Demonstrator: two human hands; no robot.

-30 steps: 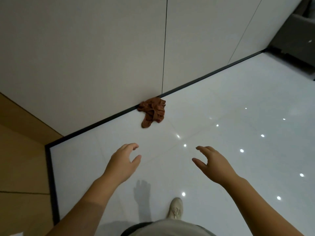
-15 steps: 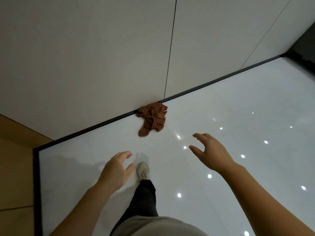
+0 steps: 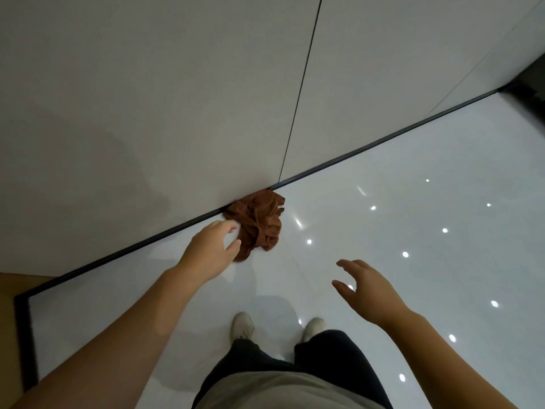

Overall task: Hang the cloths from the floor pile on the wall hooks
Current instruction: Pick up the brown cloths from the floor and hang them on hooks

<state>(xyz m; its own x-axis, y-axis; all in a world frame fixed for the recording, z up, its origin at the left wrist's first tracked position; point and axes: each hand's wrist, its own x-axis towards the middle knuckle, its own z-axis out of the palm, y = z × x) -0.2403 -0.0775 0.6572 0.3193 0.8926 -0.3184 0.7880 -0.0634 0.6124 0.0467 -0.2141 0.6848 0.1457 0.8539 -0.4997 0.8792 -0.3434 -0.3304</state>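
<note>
The cloth [image 3: 256, 225] is a rust-brown crumpled heap on the floor [image 3: 413, 261], pushed up against the dark skirting [image 3: 368, 149] at the foot of the wall [image 3: 147, 98], just under a panel seam. It looks soft, thin and light, all loose folds with no stiffness, so it should lift with almost no effort and sag into a long drape once raised. Whether the heap is one cloth or several I cannot tell. A pinch on a raised fold near the top or the near edge would probably serve best; grabbing the middle would likely bring it up as a wad, awkward to hook.

The left hand [image 3: 211, 250] is just beside the heap's near-left edge, fingers [image 3: 228, 225] apart and loosely curved, holding nothing; contact with the cloth is unclear. The right hand [image 3: 365, 287] hovers well apart to the right, fingers spread, empty.

No containers are in view, and no hooks show on the wall.
</note>
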